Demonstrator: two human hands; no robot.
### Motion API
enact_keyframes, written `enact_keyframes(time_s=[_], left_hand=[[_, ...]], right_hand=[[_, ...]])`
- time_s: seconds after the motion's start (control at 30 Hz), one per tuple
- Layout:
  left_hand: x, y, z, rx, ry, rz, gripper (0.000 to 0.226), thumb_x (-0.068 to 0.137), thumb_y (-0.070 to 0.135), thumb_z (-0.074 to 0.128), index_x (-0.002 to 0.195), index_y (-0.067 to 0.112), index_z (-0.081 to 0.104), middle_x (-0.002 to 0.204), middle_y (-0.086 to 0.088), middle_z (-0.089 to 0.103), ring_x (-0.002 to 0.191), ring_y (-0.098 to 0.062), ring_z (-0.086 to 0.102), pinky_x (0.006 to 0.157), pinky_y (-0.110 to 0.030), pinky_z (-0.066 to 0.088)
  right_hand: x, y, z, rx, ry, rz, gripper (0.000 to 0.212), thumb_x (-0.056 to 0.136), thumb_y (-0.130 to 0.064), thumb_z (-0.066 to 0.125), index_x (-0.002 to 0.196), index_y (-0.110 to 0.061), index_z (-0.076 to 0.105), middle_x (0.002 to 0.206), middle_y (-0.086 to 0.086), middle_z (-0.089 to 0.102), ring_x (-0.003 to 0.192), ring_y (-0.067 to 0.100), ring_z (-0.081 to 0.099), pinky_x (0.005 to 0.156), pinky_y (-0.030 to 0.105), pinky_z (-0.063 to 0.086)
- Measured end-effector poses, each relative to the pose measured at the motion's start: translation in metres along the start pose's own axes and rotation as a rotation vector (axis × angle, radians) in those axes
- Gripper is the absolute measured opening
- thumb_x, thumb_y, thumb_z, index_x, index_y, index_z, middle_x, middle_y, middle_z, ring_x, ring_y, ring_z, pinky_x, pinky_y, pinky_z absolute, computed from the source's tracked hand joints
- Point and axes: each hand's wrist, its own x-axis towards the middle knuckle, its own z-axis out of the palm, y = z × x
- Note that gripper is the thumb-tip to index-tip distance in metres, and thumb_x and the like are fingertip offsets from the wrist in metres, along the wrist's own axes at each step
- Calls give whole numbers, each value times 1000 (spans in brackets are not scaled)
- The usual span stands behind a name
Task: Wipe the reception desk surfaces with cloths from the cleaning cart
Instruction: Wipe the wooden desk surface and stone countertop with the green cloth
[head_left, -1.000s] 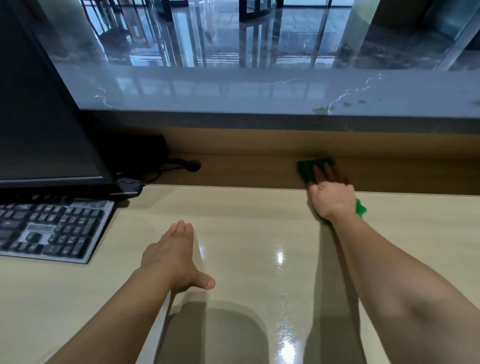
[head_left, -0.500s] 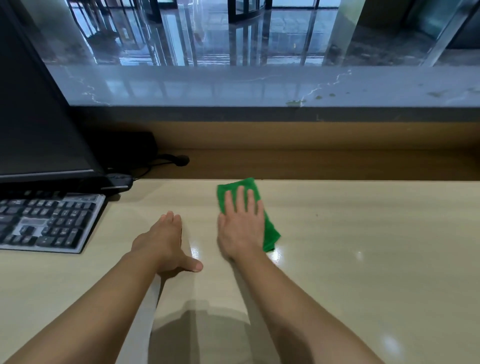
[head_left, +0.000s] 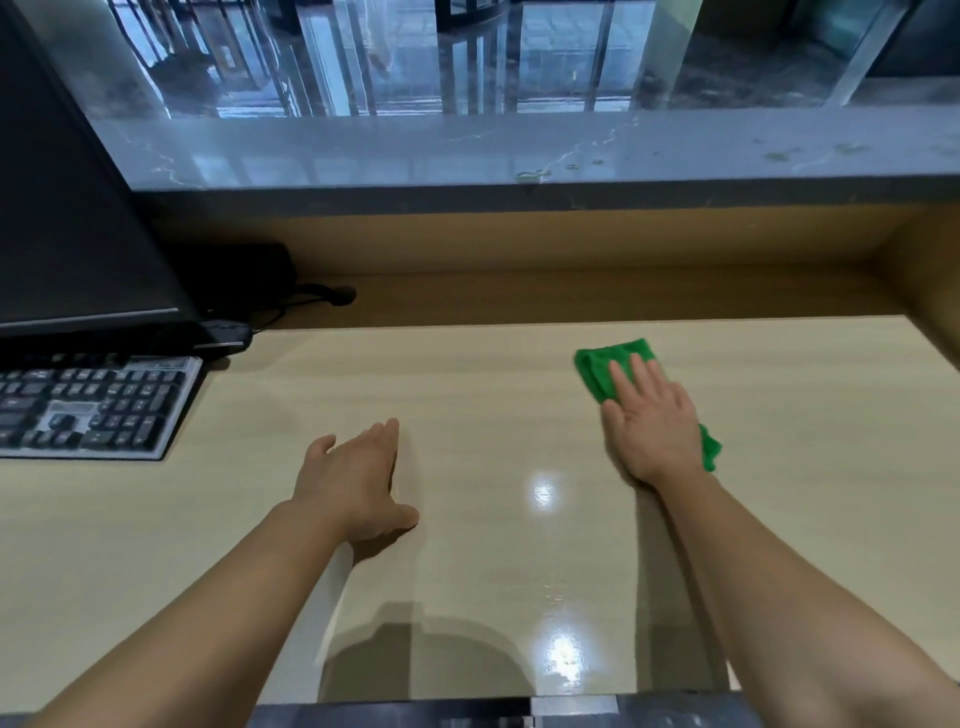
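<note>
Your left hand (head_left: 358, 478) has an empty grip, fingers straight on the tabletop (head_left: 493, 395) right of the keyboard (head_left: 93, 410), likely bracing you. Your right hand (head_left: 649, 421) presses the green cloth (head_left: 605, 371) flat at the tabletop's right, spreading wiping pressure.

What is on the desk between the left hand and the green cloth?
Nothing: the head view shows only bare desk between the left hand and the cloth, with one glare spot.

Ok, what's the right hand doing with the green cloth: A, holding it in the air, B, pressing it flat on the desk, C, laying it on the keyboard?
B: the right hand lies with straight fingers on the green cloth, which lies on the desk.
</note>
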Motion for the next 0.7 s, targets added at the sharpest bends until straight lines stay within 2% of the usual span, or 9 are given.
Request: enact_keyframes(time_s=[0.1,0.17,0.23,0.3,0.43,0.53,0.63,0.7], left_hand=[[-14,8,3,4,-15,11,84,69,58,68,136,24,29,110,13,54,105,-13,53,110,-40,18],[-22,11,5,15,-22,16,75,68,57,68,126,25,34,97,13,54,92,-14,53,106,-39,21],[-29,15,7,27,-39,17,82,69,56,68,135,26,30,101,12,56,97,-14,55,106,-37,19],[-33,17,10,40,-34,24,86,70,55,68,139,26,27,103,11,57,101,-14,56,105,-36,17],[-47,22,15,78,-56,25,79,70,54,68,134,26,31,96,11,57,98,-16,57,103,-37,19],[-55,22,21,141,-87,12,76,68,53,69,129,26,34,93,12,57,96,-16,57,98,-39,23],[-61,24,28,193,-96,10,64,65,52,70,115,25,39,98,10,57,98,-16,58,94,-40,24],[-62,27,30,213,-108,-4,60,64,50,70,109,24,40,103,8,54,101,-16,57,94,-40,23]], right_hand=[[-19,29,1,9,24,203,57,102,-40,18,157,-24,9,164,4,4,150,20,2,121,41,9],[-32,19,3,41,17,325,58,102,-40,17,157,-22,6,164,6,1,150,23,1,120,42,9],[-48,-11,5,53,6,422,59,102,-41,16,156,-21,2,163,7,-3,150,25,-1,120,43,8],[-63,-49,12,58,-2,440,60,103,-41,14,156,-20,-1,163,8,-6,150,27,-3,120,45,7],[-104,-119,29,74,-19,290,60,103,-42,12,155,-19,-8,162,9,-13,149,29,-8,120,49,1],[-137,-155,40,67,-54,31,59,102,-40,8,154,-18,-10,160,10,-16,149,31,-11,119,50,-3],[-154,-155,43,45,-93,-199,68,91,-40,-4,156,-20,-2,162,9,-10,149,29,-10,119,48,-6],[-153,-134,40,27,-100,-304,67,92,-42,0,156,-23,1,163,5,-8,150,25,-8,119,44,-6]])
